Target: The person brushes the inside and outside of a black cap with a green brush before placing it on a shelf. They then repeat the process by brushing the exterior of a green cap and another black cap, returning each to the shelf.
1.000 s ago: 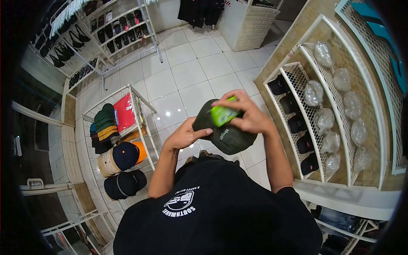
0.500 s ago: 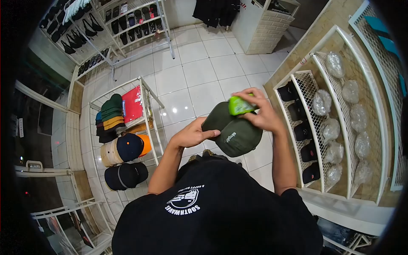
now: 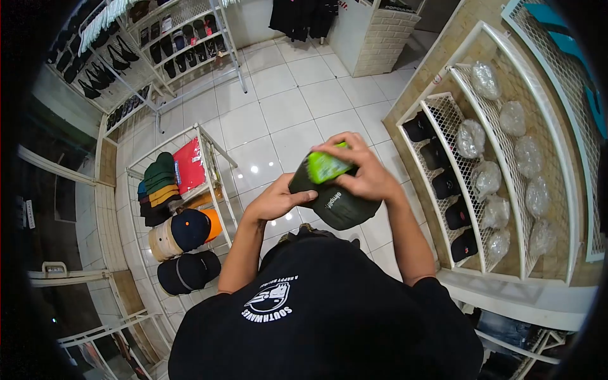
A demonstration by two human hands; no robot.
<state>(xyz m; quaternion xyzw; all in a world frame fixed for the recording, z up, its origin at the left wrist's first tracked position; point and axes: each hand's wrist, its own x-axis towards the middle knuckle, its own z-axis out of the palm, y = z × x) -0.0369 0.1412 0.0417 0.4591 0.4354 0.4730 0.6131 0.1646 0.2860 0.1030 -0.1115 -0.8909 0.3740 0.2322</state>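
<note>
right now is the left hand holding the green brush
No, the right hand grips the green brush, while the left holds the cap.

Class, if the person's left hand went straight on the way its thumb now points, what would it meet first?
The left hand would meet the dark green fabric cap first: its thumb rests on it. Farther along that line is probably the right hand, though depth is unclear in this single view.
</note>
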